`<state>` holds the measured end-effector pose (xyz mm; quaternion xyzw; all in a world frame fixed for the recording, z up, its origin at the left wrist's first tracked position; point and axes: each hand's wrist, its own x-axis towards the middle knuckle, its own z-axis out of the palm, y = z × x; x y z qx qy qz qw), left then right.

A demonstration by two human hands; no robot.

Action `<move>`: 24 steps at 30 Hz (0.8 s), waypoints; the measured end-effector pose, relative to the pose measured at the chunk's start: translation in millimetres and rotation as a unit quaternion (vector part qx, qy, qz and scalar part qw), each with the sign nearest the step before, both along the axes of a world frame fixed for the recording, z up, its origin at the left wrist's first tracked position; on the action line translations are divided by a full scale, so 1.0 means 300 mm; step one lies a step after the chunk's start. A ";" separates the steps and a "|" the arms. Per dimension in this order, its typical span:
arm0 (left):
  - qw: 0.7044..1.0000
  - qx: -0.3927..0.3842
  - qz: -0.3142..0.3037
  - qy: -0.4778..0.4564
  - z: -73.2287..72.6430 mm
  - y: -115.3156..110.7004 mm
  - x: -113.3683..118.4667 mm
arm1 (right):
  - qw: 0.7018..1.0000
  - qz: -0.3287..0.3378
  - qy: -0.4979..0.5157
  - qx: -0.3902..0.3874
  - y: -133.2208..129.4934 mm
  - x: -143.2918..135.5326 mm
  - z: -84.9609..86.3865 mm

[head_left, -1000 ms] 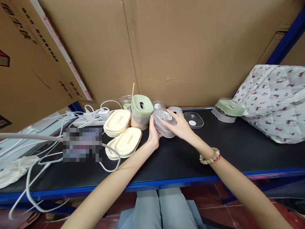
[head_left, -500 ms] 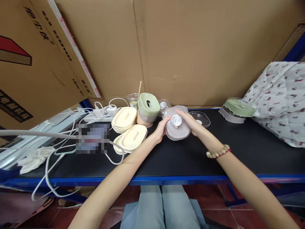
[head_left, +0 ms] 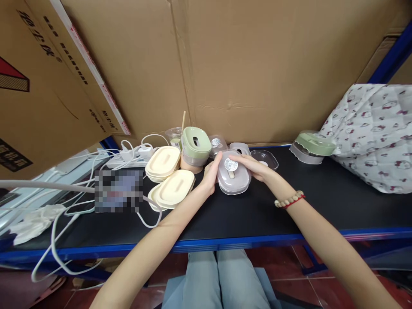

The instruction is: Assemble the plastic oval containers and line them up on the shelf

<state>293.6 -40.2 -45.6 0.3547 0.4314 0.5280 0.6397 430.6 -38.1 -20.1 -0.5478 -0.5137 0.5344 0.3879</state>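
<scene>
Between my two hands is a lidded plastic box (head_left: 236, 182), pinkish-grey under a clear cover with a round printed sticker on top. My left hand (head_left: 210, 176) grips its left side, thumb up along the edge. From the right, my right hand (head_left: 255, 166) closes on the box, its fingers lying over the cover near the sticker. Just behind it are a whitish-grey lid with a slot (head_left: 240, 148) and a clear cover (head_left: 269, 159) lying flat. Another clear cover with a sticker (head_left: 217, 145) rests at the back.
Left of my hands are stacked cream lids (head_left: 163, 161) and more cream lids (head_left: 177, 186). Green lids (head_left: 197, 143) top a stack beside a plastic cup (head_left: 174, 134). Cables and a power strip (head_left: 116, 161) lie left; green and grey pieces (head_left: 315, 143) and patterned cloth (head_left: 376, 141) lie right.
The box has come slightly nearer to me in both hands, uncovering more of the slotted lid behind it. The whole view has shifted a little.
</scene>
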 end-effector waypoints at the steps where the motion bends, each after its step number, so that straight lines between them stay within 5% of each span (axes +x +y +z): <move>1: 1.000 -0.001 0.002 0.006 0.001 -0.002 0.000 | 1.000 0.009 0.002 -0.002 0.000 -0.001 0.000; 10: 0.998 -0.012 -0.052 0.026 -0.003 0.003 -0.005 | 0.999 -0.006 0.049 -0.013 0.002 -0.001 -0.005; 24: 0.999 -0.013 -0.021 0.024 0.000 -0.006 0.001 | 0.998 0.051 0.029 -0.031 0.012 0.034 0.000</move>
